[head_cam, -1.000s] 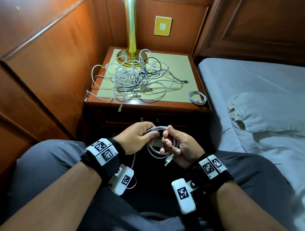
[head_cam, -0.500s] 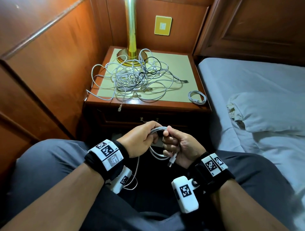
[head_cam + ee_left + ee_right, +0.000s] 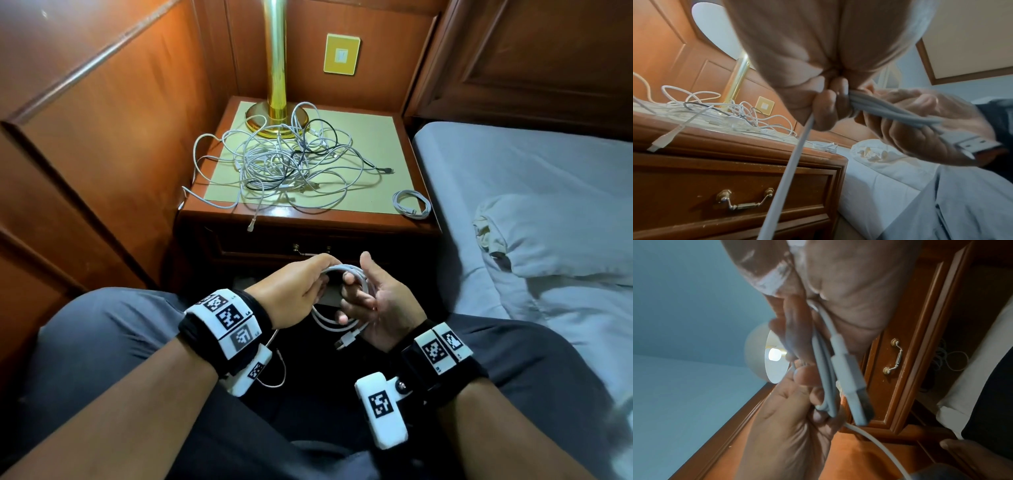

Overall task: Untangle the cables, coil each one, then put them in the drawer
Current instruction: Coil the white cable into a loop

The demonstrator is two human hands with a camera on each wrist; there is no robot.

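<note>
Head view: left hand (image 3: 295, 290) pinches the white cable (image 3: 324, 319); right hand (image 3: 388, 308) hooks it, thumb now lifted.

No word, brand or number reads clearly from here. The left wristband (image 3: 224, 318), the right wristband (image 3: 440, 349) and the white box (image 3: 382, 414) below the right wrist carry only black-and-white square code markers; the tiny print beside them is illegible.

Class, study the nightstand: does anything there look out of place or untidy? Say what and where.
Yes: a cable tangle sprawls across the nightstand, some loops over the lamp base, and one plug dangles over the front edge. The small coil at the right front corner looks tidy.
</note>
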